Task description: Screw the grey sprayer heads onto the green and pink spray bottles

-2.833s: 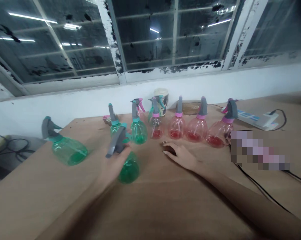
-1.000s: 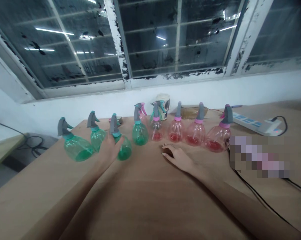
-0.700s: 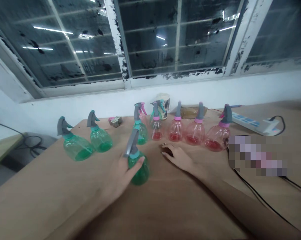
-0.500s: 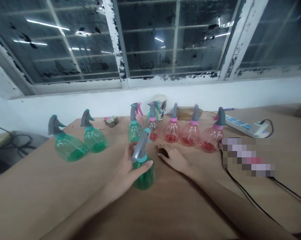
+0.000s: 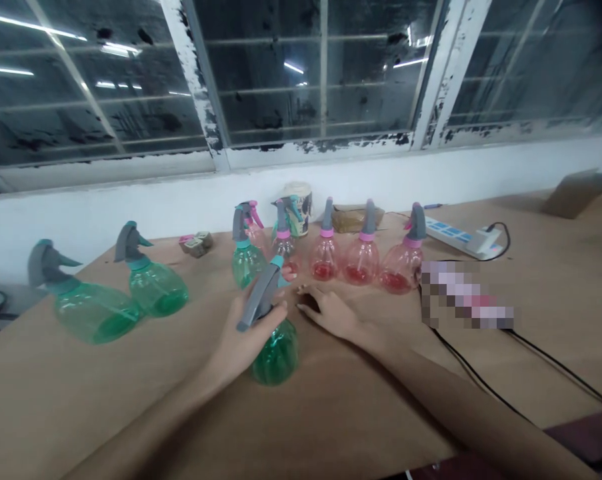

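My left hand [image 5: 243, 330] is closed around the neck of a green spray bottle [image 5: 277, 353] with a grey and teal spray head [image 5: 263, 293]. The bottle leans slightly left above or on the table; I cannot tell whether its base touches. Beside it, my right hand [image 5: 333, 312] rests on the tabletop with fingers loosely curved, thumb apart and nothing visible between them. Behind the hands stand another green spray bottle [image 5: 248, 263] and several pink ones, among them one pink spray bottle [image 5: 323, 257] with red liquid. Farther left are two green spray bottles [image 5: 98, 313] [image 5: 159, 287].
A patterned cup [image 5: 301, 207] and a brown packet [image 5: 355, 219] stand by the wall. To the right lie a white power strip [image 5: 455, 235], a pixelated object [image 5: 465, 293] and black cables [image 5: 475, 370]. Small blocks [image 5: 197, 245] sit at the back left.
The view has turned somewhat right, so the table things appear farther left. My left hand has shifted up toward the spray head, and the held bottle leans more. My right hand stays nearly still.
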Motion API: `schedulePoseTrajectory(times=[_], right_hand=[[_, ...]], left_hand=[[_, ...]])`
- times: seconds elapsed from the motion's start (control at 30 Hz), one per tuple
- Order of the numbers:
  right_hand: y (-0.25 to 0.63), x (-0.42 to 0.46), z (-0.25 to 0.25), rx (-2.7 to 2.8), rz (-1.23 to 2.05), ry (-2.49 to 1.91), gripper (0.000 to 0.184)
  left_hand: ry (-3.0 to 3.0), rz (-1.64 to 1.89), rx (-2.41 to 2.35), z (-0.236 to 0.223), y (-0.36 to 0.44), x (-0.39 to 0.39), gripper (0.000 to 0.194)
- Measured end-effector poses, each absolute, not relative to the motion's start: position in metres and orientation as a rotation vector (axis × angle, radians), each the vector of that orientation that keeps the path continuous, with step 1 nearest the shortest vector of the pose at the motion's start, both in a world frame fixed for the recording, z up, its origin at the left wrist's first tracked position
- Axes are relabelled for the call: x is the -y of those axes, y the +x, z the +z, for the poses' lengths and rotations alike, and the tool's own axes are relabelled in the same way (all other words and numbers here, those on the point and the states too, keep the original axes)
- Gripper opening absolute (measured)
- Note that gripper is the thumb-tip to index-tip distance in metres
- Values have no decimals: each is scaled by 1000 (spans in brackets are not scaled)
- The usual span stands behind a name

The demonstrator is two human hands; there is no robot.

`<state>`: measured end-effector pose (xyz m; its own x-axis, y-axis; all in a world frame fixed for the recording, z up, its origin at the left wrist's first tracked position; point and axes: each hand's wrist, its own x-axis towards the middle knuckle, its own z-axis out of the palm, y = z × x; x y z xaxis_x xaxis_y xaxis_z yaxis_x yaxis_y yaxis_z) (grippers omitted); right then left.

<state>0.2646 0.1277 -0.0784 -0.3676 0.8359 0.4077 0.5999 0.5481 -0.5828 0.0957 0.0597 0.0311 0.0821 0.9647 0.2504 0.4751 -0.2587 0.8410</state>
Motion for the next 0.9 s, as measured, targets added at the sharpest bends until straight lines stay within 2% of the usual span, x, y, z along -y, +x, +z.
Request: schedulePoseTrajectory(times=[0.1,0.43,0.57,0.77,0.9], right_hand=[[265,-129,-79,2107,450,-1159,28],[266,-128,-78,2092,498,-1116,29],[266,-128,-79,2087,518,-1115,30],[266,-129,-81,2086,536,-1071,26],[266,-129,-81,2085,531,-1042,25]], left_hand=[[1878,1066,-1464,31,100,-63,24],[1895,1132,-1254,34,116,-80,16],[1937,1098,-1241,31,113,-81,17],[2070,1046,-1095,36,108,-83,31],[2147,1128,-1133,28,109,-84,22]])
